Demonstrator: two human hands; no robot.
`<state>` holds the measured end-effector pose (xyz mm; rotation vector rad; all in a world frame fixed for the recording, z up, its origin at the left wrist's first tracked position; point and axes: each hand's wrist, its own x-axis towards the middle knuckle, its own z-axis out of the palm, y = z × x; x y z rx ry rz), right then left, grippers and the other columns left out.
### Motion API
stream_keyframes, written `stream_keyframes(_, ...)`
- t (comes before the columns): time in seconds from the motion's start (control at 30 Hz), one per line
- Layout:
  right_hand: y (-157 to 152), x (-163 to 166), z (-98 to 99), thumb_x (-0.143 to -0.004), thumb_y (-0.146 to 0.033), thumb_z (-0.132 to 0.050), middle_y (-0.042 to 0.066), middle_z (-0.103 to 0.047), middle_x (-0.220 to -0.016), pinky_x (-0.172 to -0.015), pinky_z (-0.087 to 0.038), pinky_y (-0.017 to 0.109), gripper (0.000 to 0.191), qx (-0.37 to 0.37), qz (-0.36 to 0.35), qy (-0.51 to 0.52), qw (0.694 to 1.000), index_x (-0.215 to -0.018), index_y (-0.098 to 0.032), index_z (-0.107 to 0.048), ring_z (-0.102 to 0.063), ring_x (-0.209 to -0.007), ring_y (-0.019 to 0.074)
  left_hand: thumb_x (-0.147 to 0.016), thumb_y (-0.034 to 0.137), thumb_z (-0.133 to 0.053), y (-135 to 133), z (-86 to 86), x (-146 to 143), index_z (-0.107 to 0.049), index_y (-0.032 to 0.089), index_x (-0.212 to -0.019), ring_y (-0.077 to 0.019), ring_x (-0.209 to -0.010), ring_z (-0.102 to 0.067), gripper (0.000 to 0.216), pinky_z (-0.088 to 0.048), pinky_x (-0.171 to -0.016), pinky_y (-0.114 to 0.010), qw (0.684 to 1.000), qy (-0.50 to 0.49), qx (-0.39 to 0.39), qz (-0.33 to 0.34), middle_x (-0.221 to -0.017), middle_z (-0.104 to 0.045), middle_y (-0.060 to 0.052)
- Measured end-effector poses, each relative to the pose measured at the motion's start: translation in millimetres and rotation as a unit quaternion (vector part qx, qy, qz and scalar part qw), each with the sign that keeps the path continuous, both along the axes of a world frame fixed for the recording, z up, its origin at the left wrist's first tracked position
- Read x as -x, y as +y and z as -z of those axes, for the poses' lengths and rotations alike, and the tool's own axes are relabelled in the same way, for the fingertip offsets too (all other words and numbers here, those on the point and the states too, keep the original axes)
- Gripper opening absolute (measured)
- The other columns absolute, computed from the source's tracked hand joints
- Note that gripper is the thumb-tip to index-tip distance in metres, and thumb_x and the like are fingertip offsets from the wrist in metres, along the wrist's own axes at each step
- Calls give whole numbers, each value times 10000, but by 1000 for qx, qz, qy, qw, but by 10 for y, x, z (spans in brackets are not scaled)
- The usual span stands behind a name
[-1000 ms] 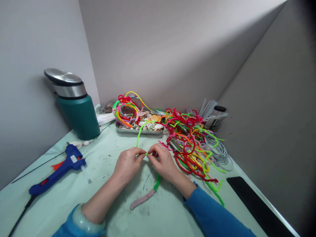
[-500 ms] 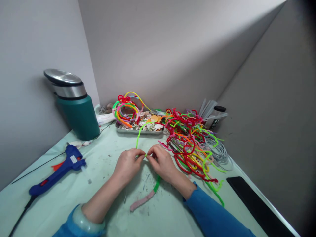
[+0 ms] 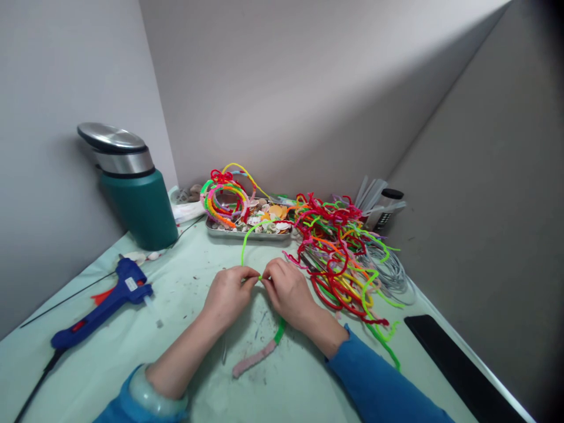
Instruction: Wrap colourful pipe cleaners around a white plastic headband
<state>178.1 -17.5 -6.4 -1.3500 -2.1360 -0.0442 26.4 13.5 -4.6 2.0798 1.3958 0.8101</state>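
Note:
My left hand [image 3: 229, 291] and my right hand [image 3: 288, 291] meet fingertip to fingertip at the middle of the table, both pinched on a light green pipe cleaner [image 3: 245, 242]. Its free end arches up and back toward the tray. Below my right hand a green stretch joins a pink fuzzy pipe cleaner [image 3: 254, 358] that lies on the pale green table cover [image 3: 185, 282].
A metal tray [image 3: 247, 232] of shells and coloured rings stands at the back. A tangled heap of pipe cleaners [image 3: 341, 252] and grey wire coils [image 3: 388, 270] lies right. A blue glue gun [image 3: 103, 302] and green flask [image 3: 132, 188] are left, a black slab [image 3: 458, 370] front right.
Both hands stay pinched together on the green pipe cleaner. Its arched free end has swung slightly to the left.

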Motion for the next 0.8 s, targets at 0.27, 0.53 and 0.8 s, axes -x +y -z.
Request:
stream_keyframes(0.27, 22, 7, 42, -833, -65, -391, 89, -541, -827, -741, -327, 343, 158, -51, 2, -138, 989, -826, -143, -528, -459, -781, 200, -748, 250, -479, -15, -8, -7, -700, 231, -799, -159, -754, -618, 228, -412, -691, -244, 1000, -6, 29, 3, -815, -706, -4)
stream_keyframes(0.53, 14, -11, 20, -824, -137, -458, 71, -548, -852, -748, -360, 338, 71, 20, -23, 13, 999, -847, -162, -521, -484, -784, 180, -738, 260, -484, -5, -25, 1, -696, 225, -791, -165, -743, -613, 221, -413, -683, -249, 999, -16, 44, 0, -809, -705, -6)
stream_keyframes(0.8, 167, -104, 69, -804, -298, -465, -20, -527, -647, -476, -394, 202, 153, 341, -15, 393, 854, -738, -168, -511, -517, -515, 91, -742, 272, -486, -11, -83, 3, -696, 243, -781, -157, -749, -611, 216, -413, -692, -239, 999, -18, 35, 7, -814, -704, 13)
